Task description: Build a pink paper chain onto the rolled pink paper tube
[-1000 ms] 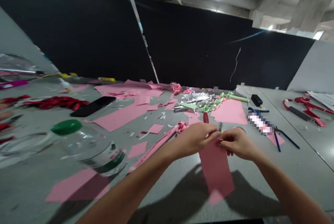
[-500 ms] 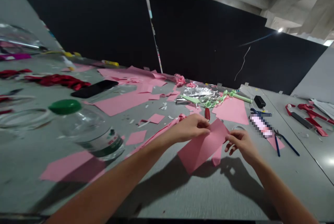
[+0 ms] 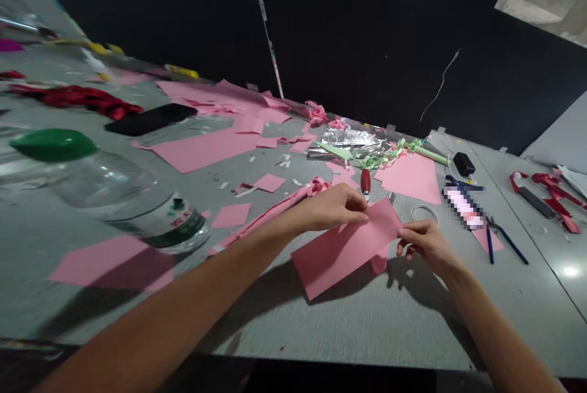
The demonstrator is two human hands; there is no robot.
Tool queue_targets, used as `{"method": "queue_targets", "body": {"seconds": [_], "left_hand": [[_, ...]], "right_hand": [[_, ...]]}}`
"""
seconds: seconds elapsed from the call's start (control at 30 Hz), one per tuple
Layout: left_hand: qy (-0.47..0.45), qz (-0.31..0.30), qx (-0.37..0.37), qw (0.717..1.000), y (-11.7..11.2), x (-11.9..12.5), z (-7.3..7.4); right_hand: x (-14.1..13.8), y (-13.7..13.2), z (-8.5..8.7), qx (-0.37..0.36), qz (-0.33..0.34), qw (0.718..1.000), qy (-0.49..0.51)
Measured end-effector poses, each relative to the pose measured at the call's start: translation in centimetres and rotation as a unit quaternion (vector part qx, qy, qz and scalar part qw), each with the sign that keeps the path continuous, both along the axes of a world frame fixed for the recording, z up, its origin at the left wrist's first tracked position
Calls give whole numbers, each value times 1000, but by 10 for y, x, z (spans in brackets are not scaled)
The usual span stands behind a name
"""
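green plastic caps a clear bottle (image 3: 137, 206), contents unclear from here; my left hand (image 3: 332, 206) pinches a pink sheet's edge, my right hand (image 3: 426, 246) its corner.

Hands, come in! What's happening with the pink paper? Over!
Left hand, right hand: both gripping pink paper. Paper held at a slant. Red handle just beyond.
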State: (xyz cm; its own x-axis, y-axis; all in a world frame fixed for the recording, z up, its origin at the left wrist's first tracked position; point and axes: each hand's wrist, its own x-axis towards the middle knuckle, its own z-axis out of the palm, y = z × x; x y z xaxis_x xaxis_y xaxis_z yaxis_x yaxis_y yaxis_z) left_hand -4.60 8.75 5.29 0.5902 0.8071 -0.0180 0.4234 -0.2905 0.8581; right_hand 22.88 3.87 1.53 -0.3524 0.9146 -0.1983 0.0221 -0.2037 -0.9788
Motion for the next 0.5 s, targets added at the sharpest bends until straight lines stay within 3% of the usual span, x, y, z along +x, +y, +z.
{"method": "queue_targets", "body": {"seconds": [0.3,0.5], "left_hand": [[-14,-25,-50,998,-2,1,-12],[4,-68,-68,995,-5,-4,-13]], "right_hand": [[-3,-3,-14,-36,-14,999,-31],[-6,-7,-12,-24,-12,999,-44]]}}
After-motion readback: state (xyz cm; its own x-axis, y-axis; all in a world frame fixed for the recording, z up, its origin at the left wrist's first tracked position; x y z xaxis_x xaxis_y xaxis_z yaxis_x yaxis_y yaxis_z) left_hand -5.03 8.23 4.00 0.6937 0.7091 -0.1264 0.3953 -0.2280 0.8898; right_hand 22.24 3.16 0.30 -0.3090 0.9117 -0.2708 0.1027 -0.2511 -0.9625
